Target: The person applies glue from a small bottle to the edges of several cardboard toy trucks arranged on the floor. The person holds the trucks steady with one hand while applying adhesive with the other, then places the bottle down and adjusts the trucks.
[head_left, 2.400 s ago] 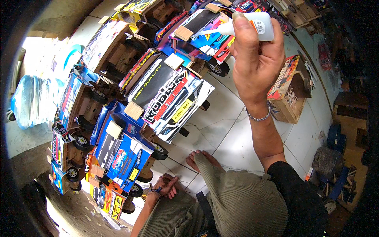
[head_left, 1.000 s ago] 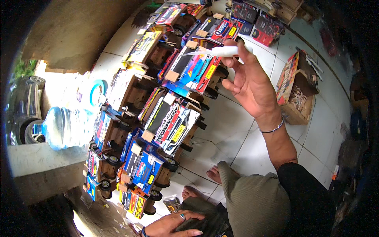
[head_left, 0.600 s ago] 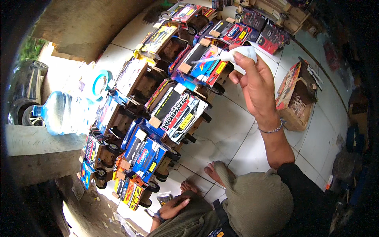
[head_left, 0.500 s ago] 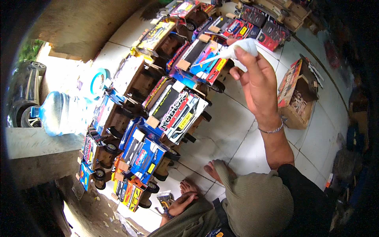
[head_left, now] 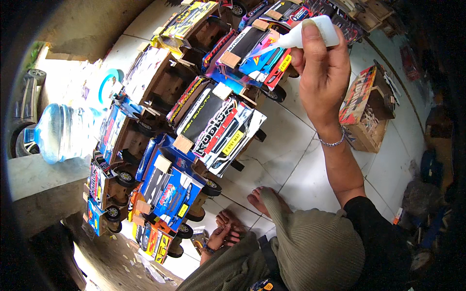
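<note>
My right hand (head_left: 324, 68) grips a white squeeze bottle (head_left: 315, 33) with a long thin nozzle. The bottle is tilted, and its tip points left over the front of a blue and black toy truck (head_left: 264, 56). A small wooden block (head_left: 230, 59) sits on that truck near the tip; whether they touch I cannot tell. Low down, my left hand (head_left: 221, 237) rests beside my knee and bare foot, its fingers loosely spread with nothing visible in them. Closer in stand a black and white toy truck (head_left: 213, 128) and a blue toy truck (head_left: 172, 189), both bearing small wooden blocks.
Several more printed toy trucks stand in rows, including a yellow one (head_left: 187, 24). A wooden box (head_left: 366, 111) holding small wooden pieces sits on the white tiles at right. A large clear blue water bottle (head_left: 68, 132) lies on its side at left, near a tape roll (head_left: 109, 87).
My right hand has risen slightly with the bottle, which now lies more level. The left hand's fingers have spread a little beside my foot. The view has shifted slightly.
</note>
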{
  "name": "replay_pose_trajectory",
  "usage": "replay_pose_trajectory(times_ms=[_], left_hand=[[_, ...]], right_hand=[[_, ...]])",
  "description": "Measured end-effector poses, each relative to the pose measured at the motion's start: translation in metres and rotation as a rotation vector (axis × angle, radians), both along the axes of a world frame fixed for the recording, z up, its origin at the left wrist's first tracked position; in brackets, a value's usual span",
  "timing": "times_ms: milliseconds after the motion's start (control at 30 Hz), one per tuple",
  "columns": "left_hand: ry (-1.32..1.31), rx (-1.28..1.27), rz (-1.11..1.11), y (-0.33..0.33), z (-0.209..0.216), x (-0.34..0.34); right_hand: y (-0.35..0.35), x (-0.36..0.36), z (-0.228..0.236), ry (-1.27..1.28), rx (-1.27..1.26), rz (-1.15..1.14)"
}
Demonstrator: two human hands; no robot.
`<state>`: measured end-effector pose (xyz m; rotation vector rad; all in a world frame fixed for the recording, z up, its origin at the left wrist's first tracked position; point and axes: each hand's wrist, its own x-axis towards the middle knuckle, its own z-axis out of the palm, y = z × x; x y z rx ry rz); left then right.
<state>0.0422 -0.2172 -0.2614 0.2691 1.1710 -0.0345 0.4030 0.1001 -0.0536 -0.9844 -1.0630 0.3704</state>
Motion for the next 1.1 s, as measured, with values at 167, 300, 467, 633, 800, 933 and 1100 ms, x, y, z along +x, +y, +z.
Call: replay_pose_trajectory(times_ms=[167,300,467,633,800,933,1100], left_hand=[[0.022,-0.022,0.061,-0.002,-0.012,0.001],[0.046,-0.016,0.035,-0.002,-0.017,0.002],[0.069,-0.033,0.056,-0.001,-0.02,0.002],[0.038,-0.018,0.095,-0.003,-0.022,-0.001],[0.079,-0.023,0.098,-0.001,-0.021,0.0],[0.078,-0.016,0.095,0.002,-0.016,0.002],[0.08,-0.013,0.074,0.005,-0.014,0.003]], right_hand=[[0.005,0.005,0.0,-0.17,0.038,0.01],[0.009,0.001,-0.004,-0.185,0.011,-0.051],[0.011,0.0,-0.006,-0.215,-0.009,-0.035],[0.012,0.001,-0.007,-0.263,-0.021,-0.067],[0.014,0.001,-0.007,-0.217,-0.012,-0.046],[0.014,0.0,-0.007,-0.212,-0.027,-0.025],[0.012,0.003,-0.004,-0.377,0.006,-0.078]])
